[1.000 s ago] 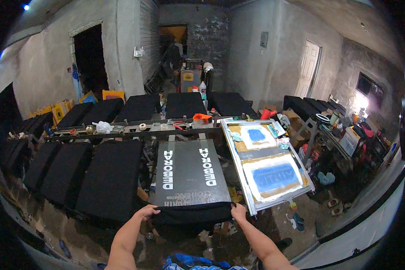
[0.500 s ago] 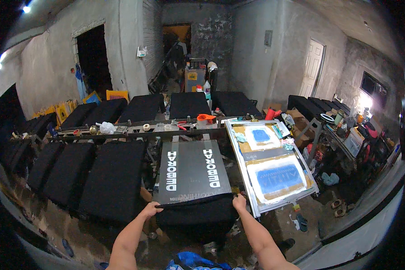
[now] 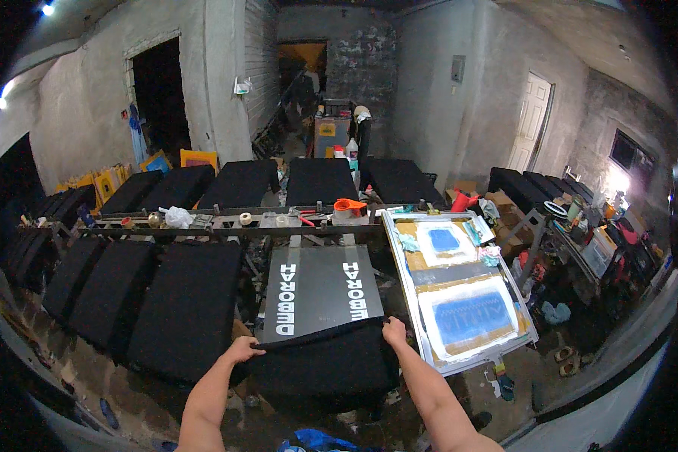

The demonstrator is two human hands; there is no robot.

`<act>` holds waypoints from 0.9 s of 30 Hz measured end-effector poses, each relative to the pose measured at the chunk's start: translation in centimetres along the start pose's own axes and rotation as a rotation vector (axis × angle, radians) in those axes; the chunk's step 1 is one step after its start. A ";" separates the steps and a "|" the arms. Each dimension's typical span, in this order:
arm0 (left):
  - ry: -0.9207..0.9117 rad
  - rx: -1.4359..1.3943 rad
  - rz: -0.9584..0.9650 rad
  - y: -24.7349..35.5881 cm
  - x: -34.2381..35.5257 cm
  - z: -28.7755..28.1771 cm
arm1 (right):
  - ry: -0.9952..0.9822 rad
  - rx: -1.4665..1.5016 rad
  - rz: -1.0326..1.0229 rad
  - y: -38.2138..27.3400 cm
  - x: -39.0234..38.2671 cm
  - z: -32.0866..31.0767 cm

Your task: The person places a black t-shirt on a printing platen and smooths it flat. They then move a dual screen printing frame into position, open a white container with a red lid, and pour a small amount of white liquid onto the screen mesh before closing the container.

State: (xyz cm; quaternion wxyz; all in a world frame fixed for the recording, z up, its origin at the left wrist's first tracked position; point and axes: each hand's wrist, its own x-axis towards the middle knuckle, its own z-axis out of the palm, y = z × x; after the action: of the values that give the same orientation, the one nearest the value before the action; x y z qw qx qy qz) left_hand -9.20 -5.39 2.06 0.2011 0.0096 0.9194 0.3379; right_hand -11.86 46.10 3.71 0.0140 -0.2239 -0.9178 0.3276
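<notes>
- Closest up, both forearms reach in from the bottom. The left hand (image 3: 244,349) is closed, fingers and thumb pinching the left end of a black fabric (image 3: 320,369) edge.
- Right hand (image 3: 394,331) is closed too, gripping the right end of that same edge, a bit further out than the left.
- The fabric itself covers the near end of a dark grey flat board (image 3: 318,282), its edge pulled straight between the two hands. The rest of the board is bare, with white lettering down both sides.
- Just left of that: more boards in black cloth (image 3: 184,305), side by side.
- To the right there's a tilted screen-printing frame (image 3: 450,274) with two blue stencil patches.
- Past the board, a long rail (image 3: 230,231) carries a white plastic bag (image 3: 178,218), a tape roll (image 3: 245,218) and an orange tool (image 3: 349,205).
- Beyond that, another black-covered row (image 3: 320,181), then a white bottle (image 3: 352,150).
</notes>
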 end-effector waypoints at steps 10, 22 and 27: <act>0.171 -0.114 0.120 0.9 10.7 -7.6 | 0.244 -0.447 -0.434 -5.4 4.4 -1.8; 0.193 -0.566 -0.339 12.9 20.1 -11.5 | -0.108 -0.167 0.008 -12.0 18.8 -3.8; 0.280 -1.015 -0.306 12.5 23.8 -12.1 | -0.045 0.335 0.031 -13.4 23.8 -0.6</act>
State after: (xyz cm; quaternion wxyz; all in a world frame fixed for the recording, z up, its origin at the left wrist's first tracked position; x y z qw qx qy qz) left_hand -37.12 0.46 9.53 0.1030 -0.2676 0.6498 0.7040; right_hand -38.55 47.30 9.38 0.0255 -0.2254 -0.8469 0.4809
